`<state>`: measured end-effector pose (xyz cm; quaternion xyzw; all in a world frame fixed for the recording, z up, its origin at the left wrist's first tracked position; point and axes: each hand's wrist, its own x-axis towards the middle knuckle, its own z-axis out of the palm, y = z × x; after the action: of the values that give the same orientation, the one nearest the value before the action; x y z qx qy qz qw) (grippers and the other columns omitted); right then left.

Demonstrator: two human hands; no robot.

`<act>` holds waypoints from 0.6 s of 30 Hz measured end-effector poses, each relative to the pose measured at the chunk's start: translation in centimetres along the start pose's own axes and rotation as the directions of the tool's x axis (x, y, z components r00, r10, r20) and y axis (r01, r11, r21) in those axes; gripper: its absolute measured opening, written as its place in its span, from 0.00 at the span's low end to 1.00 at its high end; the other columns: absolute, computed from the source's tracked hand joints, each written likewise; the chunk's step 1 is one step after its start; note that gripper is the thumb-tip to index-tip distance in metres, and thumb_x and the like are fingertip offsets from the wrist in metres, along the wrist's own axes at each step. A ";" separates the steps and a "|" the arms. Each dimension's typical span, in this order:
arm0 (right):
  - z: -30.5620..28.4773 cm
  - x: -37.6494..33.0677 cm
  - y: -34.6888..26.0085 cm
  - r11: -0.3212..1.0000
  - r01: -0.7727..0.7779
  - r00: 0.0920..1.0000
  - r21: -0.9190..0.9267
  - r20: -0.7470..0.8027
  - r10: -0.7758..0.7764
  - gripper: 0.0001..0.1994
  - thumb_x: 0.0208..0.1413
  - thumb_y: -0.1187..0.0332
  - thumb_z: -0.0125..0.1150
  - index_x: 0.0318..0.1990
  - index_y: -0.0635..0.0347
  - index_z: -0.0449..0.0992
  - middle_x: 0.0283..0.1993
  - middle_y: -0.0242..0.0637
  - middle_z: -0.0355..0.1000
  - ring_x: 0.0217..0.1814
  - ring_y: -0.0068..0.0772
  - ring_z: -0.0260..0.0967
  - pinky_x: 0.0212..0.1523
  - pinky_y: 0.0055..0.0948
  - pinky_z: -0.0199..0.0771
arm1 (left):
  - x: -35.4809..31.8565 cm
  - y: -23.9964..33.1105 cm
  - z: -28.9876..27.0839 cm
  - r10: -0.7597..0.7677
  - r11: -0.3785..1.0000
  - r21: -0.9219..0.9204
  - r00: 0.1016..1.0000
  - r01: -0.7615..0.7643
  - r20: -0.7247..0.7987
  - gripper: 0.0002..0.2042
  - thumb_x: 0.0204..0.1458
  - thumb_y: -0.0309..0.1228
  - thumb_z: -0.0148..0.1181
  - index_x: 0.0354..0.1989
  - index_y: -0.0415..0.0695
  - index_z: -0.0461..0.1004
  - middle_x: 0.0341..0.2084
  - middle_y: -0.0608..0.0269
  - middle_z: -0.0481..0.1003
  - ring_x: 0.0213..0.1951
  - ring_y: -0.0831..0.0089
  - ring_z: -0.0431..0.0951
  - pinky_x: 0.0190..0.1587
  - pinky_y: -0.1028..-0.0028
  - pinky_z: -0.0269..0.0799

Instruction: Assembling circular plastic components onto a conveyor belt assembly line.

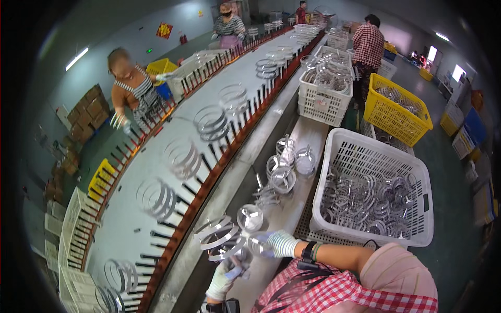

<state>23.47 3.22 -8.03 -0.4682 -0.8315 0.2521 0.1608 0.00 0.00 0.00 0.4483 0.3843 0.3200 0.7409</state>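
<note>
My gloved left hand (224, 279) is at the bottom middle, its fingers closed on a set of shiny banded rings (216, 239) that stands up from it. Just right of it, my gloved right hand (283, 244) reaches in from the right, with its fingers closed on a shiny round ring piece (258, 244). The two held pieces lie close together, and I cannot tell whether they touch. Right behind them a similar round piece (250, 218) sits on the narrow ledge (300, 201), with more ring pieces (282, 175) heaped farther along it.
Left of the ledge, a long pale conveyor (130, 235) edged with dark upright pegs (182, 201) carries several ring stacks (211, 123). On my right stands a white crate (425, 208) of ring pieces, with yellow (399, 125) and white crates (326, 107) beyond. Other people work along the conveyor.
</note>
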 end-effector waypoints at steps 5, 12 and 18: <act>-6.4 -5.5 4.7 0.983 -0.186 0.979 0.007 0.086 0.185 0.26 0.49 0.53 0.53 0.52 0.61 0.63 0.44 0.51 0.68 0.43 0.53 0.67 0.45 0.42 0.67 | 13.4 0.0 5.4 0.369 0.793 0.470 0.920 -0.387 0.134 0.05 0.53 0.28 0.53 0.33 0.40 0.66 0.31 0.65 0.68 0.35 0.77 0.70 0.36 0.77 0.67; -12.9 -19.7 15.1 0.893 -0.450 0.877 0.013 -0.184 0.444 0.29 0.48 0.48 0.53 0.51 0.62 0.64 0.48 0.52 0.64 0.51 0.52 0.61 0.53 0.42 0.59 | 33.4 2.2 10.3 0.369 0.839 0.408 0.928 -0.361 0.062 0.11 0.54 0.27 0.51 0.45 0.39 0.66 0.35 0.60 0.74 0.35 0.71 0.75 0.35 0.75 0.75; -9.4 -29.4 19.6 0.741 -0.655 0.738 -0.149 0.083 0.670 0.39 0.39 0.36 0.54 0.53 0.58 0.64 0.51 0.49 0.64 0.54 0.49 0.60 0.54 0.42 0.59 | 48.1 1.1 7.0 0.696 0.434 0.810 0.718 -0.395 -0.023 0.13 0.53 0.28 0.52 0.47 0.43 0.66 0.35 0.55 0.74 0.37 0.68 0.75 0.33 0.72 0.74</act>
<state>56.91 -11.03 -12.38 -0.7240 -0.6316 0.2767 -0.0204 29.86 36.90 -10.43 0.7494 0.4373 0.4292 0.2511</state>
